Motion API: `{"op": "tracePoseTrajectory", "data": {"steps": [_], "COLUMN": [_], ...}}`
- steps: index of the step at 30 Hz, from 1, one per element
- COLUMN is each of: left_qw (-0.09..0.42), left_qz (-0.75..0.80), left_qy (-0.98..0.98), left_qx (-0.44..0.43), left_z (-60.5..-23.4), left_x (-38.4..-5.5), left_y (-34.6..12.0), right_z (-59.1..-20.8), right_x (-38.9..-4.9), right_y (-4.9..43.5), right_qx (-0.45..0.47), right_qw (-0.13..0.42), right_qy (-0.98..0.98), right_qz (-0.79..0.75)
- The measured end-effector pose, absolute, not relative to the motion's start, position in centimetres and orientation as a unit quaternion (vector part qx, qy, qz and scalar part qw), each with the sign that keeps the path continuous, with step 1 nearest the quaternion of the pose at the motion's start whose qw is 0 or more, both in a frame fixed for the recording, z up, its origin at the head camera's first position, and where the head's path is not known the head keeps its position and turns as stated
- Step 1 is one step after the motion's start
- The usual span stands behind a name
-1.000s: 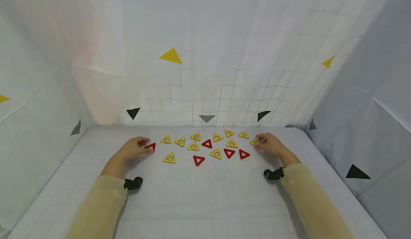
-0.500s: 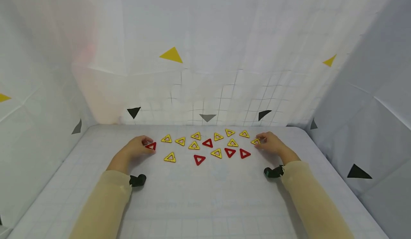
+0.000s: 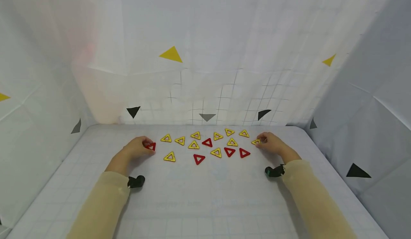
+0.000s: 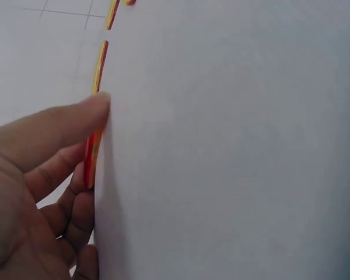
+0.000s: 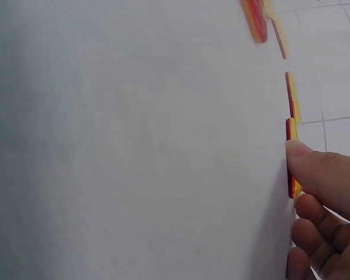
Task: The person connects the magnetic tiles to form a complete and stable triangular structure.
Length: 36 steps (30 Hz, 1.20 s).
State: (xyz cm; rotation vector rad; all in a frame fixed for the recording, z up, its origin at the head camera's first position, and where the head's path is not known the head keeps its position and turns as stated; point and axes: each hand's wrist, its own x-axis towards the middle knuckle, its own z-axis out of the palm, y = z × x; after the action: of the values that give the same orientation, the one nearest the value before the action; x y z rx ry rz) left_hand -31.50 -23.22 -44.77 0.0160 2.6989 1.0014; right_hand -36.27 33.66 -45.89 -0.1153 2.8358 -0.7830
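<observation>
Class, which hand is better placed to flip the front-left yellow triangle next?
Probably the left hand: though it pinches a red triangle, it is nearer that yellow triangle. The right hand, also occupied, is farther off.

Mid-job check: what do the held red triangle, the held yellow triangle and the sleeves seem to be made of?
Red triangle and yellow triangle: likely plastic, smooth; wrist views show even, layered red-and-yellow edges, though painted wood isn't ruled out. Sleeves: probably cloth, matte, given the soft, shineless surface; weave too small to tell.
</observation>
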Motion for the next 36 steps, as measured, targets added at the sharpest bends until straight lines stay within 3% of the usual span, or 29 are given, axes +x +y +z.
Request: {"op": "tracePoseTrajectory", "data": {"steps": [20, 36], "left_qw": [0.142, 0.157], "left_qz": [0.351, 0.323], "left_qy": [0.924, 0.928], "left_qx": [0.055, 0.100], "left_z": [-44.3, -43.8], "left_x": [-29.6, -27.3], "left_y": [-23.4, -22.9], "right_z": [-45.1, -43.4], "right_x": [-34.4, -31.3], "right_y": [34.0, 32.3], "right_qx": [-0.043, -0.106], "right_qw": [0.145, 0.157], "right_qy": [0.944, 0.936], "right_qz": [-0.292, -0.297]}}
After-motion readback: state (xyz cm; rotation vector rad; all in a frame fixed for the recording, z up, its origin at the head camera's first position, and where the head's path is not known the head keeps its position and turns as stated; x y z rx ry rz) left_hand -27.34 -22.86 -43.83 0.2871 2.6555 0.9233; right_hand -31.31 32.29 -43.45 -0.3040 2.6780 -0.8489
